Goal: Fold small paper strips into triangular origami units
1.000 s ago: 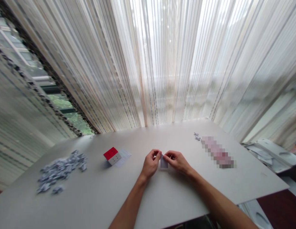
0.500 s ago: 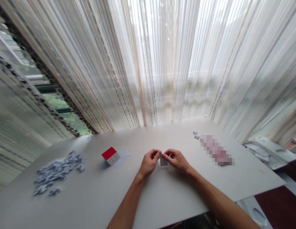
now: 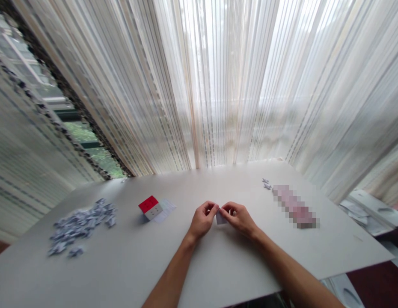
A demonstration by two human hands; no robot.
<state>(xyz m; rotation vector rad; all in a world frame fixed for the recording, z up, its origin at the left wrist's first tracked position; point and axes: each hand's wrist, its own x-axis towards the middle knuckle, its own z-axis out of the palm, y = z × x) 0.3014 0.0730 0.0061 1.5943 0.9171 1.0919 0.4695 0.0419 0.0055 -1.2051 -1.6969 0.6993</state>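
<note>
Both my hands meet near the middle of the white table (image 3: 218, 273), pinching a small grey-white paper slip (image 3: 221, 219) between them. My left hand (image 3: 203, 220) curls its fingers on the slip's left top edge. My right hand (image 3: 239, 217) pinches the slip's right side from above. The slip hangs just above the tabletop.
A heap of several small folded grey paper pieces (image 3: 80, 224) lies at the left. A red-topped white cube (image 3: 150, 207) sits beside a flat paper sheet (image 3: 165, 209). A blurred pink strip (image 3: 295, 206) and two tiny paper pieces (image 3: 266, 184) lie at right. Sheer striped curtains (image 3: 218, 85) hang behind.
The slip looks a little shorter between my fingers than before. My hands stay in the same spot; the view shifted slightly.
</note>
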